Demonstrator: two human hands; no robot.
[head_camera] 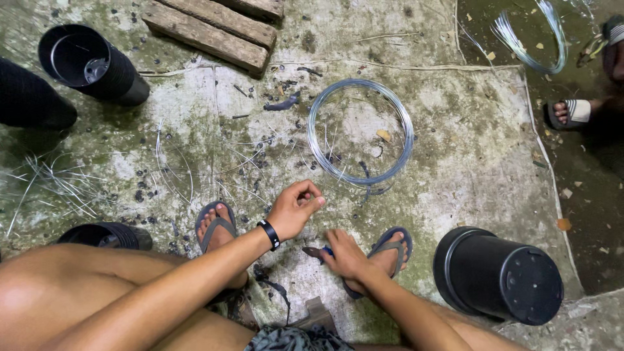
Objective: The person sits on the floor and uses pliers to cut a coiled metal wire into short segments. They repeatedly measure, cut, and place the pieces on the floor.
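Wire coil (359,131) lies flat on the stained concrete floor (468,162), just ahead of the person's two hands and a little to the right of the left hand (296,209); being a ring, it has no long axis, and its near edge is closest to that left hand. The left hand, with a black wristband (268,234), has its fingers curled in with thumb and fingertips pinched together, seemingly on a thin strand of wire too fine to make out. The right hand (344,257) is lower, beside the right sandalled foot (390,250), closed around a small blue-handled tool (318,252). A black plastic pot (497,276) lies on its side to the right. Farther off are loose wire offcuts (188,169), another black pot (91,62), wooden planks (214,29) and a second wire coil (530,36).
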